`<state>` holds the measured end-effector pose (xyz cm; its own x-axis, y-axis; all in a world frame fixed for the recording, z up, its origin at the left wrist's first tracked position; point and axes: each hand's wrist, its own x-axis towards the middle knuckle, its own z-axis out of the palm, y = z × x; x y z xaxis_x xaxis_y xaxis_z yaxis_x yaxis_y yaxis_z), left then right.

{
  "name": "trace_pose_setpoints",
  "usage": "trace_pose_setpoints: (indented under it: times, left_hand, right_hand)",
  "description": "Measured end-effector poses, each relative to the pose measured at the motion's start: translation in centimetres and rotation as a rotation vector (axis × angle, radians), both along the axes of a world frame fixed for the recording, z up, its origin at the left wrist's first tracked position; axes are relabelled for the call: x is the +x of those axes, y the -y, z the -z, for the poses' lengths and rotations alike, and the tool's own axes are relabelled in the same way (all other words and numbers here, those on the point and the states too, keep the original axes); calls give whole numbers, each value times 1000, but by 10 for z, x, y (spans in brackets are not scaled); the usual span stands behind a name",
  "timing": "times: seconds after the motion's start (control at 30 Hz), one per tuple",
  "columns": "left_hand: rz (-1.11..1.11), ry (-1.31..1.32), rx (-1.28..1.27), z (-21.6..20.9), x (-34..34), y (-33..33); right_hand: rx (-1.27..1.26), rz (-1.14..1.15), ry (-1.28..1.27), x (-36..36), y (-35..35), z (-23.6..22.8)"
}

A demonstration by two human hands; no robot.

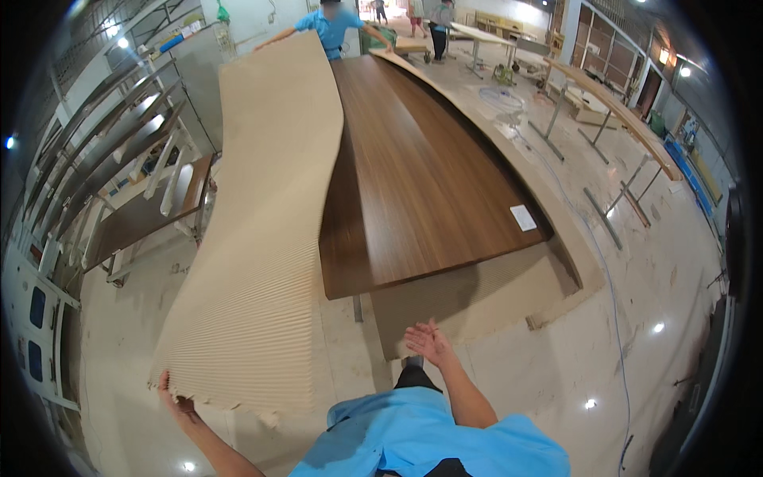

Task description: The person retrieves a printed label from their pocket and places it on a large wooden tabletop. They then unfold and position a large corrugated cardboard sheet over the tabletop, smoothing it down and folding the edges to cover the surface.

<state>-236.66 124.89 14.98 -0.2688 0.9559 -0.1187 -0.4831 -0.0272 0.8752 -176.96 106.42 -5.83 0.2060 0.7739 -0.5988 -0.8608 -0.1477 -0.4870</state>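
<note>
My left hand (176, 401) grips the near corner of a long sheet of tan corrugated cardboard (262, 222), lifted and twisted on the left side. My right hand (429, 342) hovers open, palm up, just in front of a second cardboard sheet (477, 298) that lies under a dark brown wooden panel (413, 175). At the far end a person in a blue shirt (327, 25) holds the other end of the lifted cardboard. A small white label (523, 217) sits on the panel near its right edge.
Metal racks with boards (119, 167) stand on the left. Long workbenches on metal legs (612, 119) line the right, with a hose (588, 238) trailing over the pale floor. More people stand at the far end (429, 20).
</note>
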Motion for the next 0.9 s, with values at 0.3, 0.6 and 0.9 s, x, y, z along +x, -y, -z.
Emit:
trace_pose_setpoints:
  times: [0.3, 0.6, 0.9]
  left_hand:
    - [-230, -668, 359, -62, -61, 33]
    - [-374, -777, 183, -140, -20, -37]
    - [-307, -794, 266, -168, -49, -73]
  right_hand:
    - [-438, 475, 59, 74, 57, 91]
    - [-192, 466, -243, 90, 84, 106]
    - [-122, 446, -68, 48, 65, 46]
